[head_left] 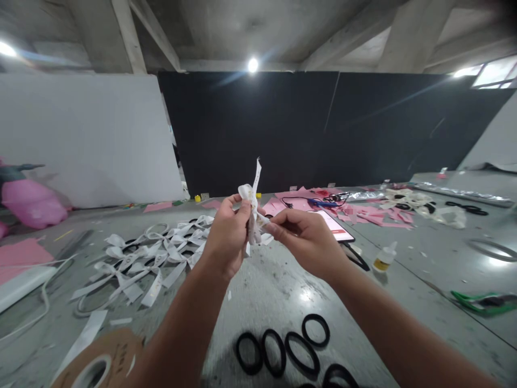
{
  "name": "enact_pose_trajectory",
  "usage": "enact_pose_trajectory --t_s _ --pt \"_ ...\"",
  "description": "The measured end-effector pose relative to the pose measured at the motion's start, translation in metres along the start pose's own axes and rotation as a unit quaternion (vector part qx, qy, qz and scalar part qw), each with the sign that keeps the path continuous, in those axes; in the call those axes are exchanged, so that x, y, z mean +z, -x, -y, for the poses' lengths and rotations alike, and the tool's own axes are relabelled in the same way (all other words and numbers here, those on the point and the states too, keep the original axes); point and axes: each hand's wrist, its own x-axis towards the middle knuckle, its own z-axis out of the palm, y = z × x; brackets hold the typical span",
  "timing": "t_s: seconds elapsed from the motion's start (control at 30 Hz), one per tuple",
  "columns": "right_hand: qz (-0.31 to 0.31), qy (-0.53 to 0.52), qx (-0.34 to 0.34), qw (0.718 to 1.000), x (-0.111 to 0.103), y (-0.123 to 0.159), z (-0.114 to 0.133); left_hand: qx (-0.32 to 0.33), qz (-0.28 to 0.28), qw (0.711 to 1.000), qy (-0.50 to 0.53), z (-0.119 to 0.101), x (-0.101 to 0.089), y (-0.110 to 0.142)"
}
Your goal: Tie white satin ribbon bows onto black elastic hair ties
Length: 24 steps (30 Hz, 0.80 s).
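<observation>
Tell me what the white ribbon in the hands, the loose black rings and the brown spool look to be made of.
White ribbon: probably thin fabric, perhaps satin, since it folds softly; sheen is unclear.
Black rings: elastic fabric or rubber, judging by their thick, rounded bands; fairly matte.
Brown spool: likely cardboard, from its dull brown, printed face.

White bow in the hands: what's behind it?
Behind the upright tail of the white bow, the black panel shows. Lower down, the bow and left hand cover part of the table; what lies there can't be seen.
</observation>
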Motion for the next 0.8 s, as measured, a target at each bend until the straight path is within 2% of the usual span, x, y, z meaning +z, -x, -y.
enact_pose_trajectory --t_s 0.13,0.23,0.33,0.47,0.6,0.73,0.8 --pt "-0.036 0.059 -0.008 0.998 0.003 0.000 0.001 0.014 0.025 0.999 -0.040 -0.001 -0.001 0.002" --pt "-0.040 0.072 0.001 0.997 0.004 0.001 0.001 0.027 0.054 0.996 -0.072 -0.001 -0.001 0.004" --pt "-0.032 0.083 -0.012 0.996 0.004 0.001 0.001 0.035 0.059 0.994 -0.090 -0.002 -0.004 0.003" --pt "-0.007 0.096 -0.043 0.994 0.003 0.001 0.000 0.021 0.079 0.991 -0.104 -0.006 -0.010 0.001" --pt "0.036 0.112 -0.052 0.992 -0.002 0.001 0.002 0.027 0.067 0.987 -0.145 -0.013 -0.019 -0.001" --pt "0.106 0.097 -0.023 0.989 -0.008 0.000 0.002 0.019 0.082 0.983 -0.162 -0.015 -0.023 -0.002" --pt "0.104 0.060 0.010 0.993 -0.010 -0.003 -0.001 0.006 0.117 0.979 -0.166 -0.014 -0.024 -0.001"
